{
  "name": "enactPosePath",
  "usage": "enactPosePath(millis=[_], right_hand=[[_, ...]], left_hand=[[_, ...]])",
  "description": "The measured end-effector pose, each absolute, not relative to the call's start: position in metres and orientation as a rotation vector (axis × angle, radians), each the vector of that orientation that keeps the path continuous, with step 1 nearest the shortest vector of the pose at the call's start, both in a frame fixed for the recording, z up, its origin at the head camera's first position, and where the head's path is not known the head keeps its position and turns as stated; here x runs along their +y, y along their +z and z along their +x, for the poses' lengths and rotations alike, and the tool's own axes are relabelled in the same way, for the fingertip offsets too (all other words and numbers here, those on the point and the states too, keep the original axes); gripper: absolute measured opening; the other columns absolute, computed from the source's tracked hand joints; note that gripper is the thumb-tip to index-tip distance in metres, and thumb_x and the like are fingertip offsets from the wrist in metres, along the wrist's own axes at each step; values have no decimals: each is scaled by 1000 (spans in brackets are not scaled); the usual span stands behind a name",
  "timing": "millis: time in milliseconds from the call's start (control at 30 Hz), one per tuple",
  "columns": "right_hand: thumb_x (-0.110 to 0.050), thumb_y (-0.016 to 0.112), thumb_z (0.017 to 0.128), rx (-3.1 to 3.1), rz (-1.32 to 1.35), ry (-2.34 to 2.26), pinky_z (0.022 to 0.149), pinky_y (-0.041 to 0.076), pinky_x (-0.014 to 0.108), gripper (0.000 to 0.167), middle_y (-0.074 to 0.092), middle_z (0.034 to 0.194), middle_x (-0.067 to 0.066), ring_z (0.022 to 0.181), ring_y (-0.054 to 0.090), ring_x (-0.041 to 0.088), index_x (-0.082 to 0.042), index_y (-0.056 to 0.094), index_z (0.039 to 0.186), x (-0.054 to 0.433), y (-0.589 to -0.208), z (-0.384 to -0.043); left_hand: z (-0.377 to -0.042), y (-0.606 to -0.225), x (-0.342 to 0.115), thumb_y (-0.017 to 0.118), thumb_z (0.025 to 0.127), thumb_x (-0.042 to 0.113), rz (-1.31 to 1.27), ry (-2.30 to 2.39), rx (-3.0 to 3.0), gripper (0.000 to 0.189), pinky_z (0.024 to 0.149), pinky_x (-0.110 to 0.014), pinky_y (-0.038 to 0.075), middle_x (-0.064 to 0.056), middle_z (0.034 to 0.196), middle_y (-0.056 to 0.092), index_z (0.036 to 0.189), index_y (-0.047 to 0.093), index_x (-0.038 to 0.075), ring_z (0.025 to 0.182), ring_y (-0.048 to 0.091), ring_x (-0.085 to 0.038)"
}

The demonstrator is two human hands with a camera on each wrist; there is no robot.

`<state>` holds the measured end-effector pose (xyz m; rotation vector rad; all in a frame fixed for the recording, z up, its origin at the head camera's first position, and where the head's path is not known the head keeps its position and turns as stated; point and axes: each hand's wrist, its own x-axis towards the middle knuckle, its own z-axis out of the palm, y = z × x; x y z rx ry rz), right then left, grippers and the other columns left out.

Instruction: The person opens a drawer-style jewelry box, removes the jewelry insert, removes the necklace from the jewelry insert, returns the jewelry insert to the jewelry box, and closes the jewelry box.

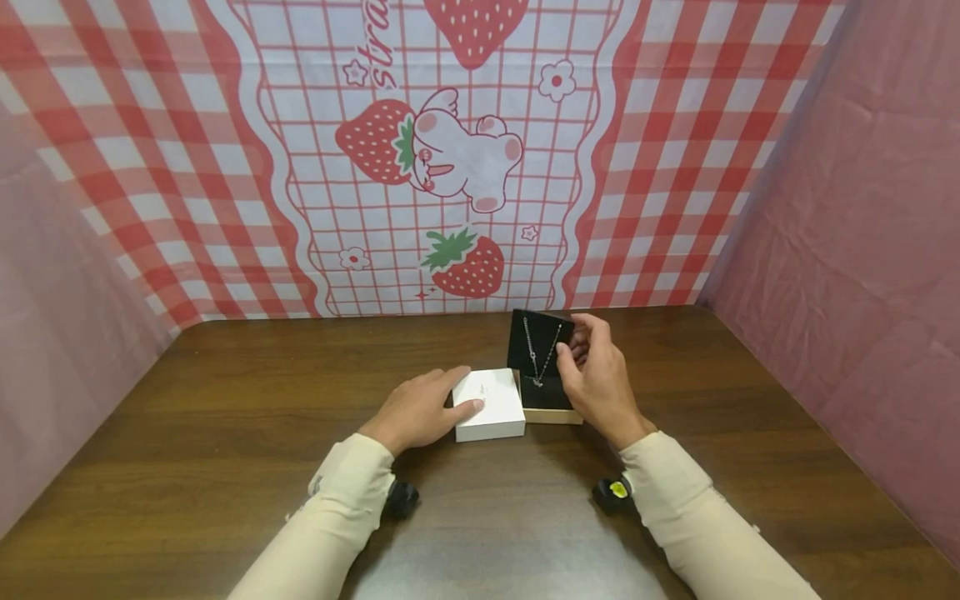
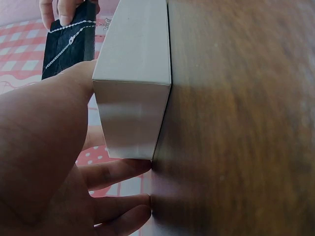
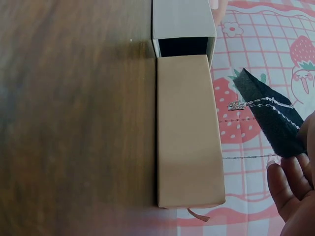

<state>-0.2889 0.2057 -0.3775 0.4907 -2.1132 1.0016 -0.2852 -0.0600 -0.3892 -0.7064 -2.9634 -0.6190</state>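
Observation:
My right hand [image 1: 600, 379] pinches a black padded necklace card [image 1: 517, 340] at its right edge and holds it tilted up over the drawer. A silver chain necklace [image 1: 532, 352] with a small sparkling pendant [image 3: 237, 105] hangs across the card. Below it, the tan drawer [image 3: 189, 132] of a jewelry box sticks out of the white box sleeve [image 1: 491, 400], its inside black. My left hand [image 1: 420, 407] holds that sleeve on the table, thumb over its top and fingers around its left end.
The box lies on a brown wooden table [image 1: 225, 450]. Behind it hangs a red-and-white strawberry cloth [image 1: 465, 158], with pink fabric [image 1: 847, 250] at the sides. A short ribbon tab [image 3: 199, 215] pokes out from the drawer's end.

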Motion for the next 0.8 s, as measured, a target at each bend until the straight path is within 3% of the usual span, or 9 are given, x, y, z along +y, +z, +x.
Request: enactPosePath(millis=[400,800], right_hand=[[5,68,89,-2119,485,1007,64,48,19,42,60,90,13,76,58,17,4,49,126,205,-378,-288],[5,68,88,-2067,516,1054,65,45,12,39,60,89,14,75,59,17,5,50,123,204,-378,-288]], left_hand=[[-286,-390,-60,56,97,58,-708,-614,-2974,67,96,-49,47,-8,128,62,151,45,22,116,60,-27],[-285,-388,-59,56,98,56,-710,-623,-2977,66,99,-49,45,-10,132,61,152,45,20,120,58,-28]])
